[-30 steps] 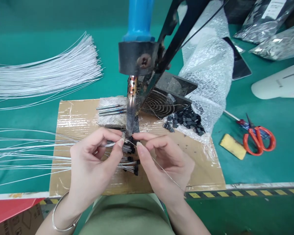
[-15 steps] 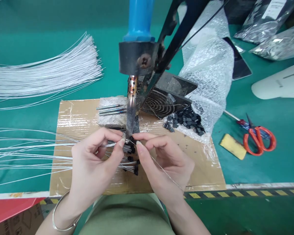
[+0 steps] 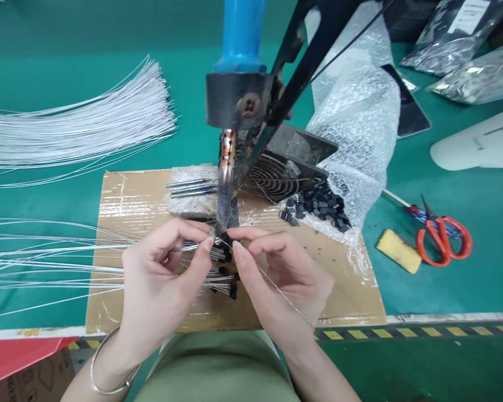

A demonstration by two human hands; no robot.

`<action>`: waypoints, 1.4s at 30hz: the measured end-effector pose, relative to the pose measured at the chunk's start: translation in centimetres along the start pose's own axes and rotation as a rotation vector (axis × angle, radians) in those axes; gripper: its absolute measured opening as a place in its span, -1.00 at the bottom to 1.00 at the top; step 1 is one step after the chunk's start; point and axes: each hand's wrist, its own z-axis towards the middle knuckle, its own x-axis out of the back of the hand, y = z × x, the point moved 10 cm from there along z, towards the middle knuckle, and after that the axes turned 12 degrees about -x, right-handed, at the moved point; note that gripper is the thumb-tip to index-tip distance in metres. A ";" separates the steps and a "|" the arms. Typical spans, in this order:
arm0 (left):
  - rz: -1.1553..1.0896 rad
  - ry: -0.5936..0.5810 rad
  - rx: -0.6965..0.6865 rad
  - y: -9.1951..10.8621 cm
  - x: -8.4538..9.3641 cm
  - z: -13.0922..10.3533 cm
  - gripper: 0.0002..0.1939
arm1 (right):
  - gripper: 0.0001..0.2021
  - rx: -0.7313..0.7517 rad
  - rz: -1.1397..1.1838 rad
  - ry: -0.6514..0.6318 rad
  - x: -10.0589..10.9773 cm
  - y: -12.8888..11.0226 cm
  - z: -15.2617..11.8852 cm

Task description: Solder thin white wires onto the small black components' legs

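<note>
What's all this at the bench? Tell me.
A person is working with both hands right at the tip of a soldering iron. The left hand pinches a small piece, too small to make out clearly. The right hand holds a thin strand leading up to the tip. Wires with black ends lie below on cardboard; a white wire bundle rests farther back.
</note>
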 end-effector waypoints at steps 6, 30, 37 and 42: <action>0.021 -0.012 0.037 -0.3 -0.3 0.1 -0.83 | -0.83 0.016 -0.023 0.006 0.0 -0.1 0.1; 0.079 -0.001 0.027 -0.1 0.1 -0.2 -0.87 | -0.84 0.022 -0.050 0.021 0.0 -0.3 -0.2; 0.085 -0.007 0.042 -0.1 0.0 -0.2 -0.87 | -0.83 0.024 -0.054 0.032 0.0 -0.3 -0.2; 0.084 -0.004 0.043 0.0 0.1 -0.4 -0.87 | -0.84 0.033 -0.058 0.038 0.0 -0.3 -0.2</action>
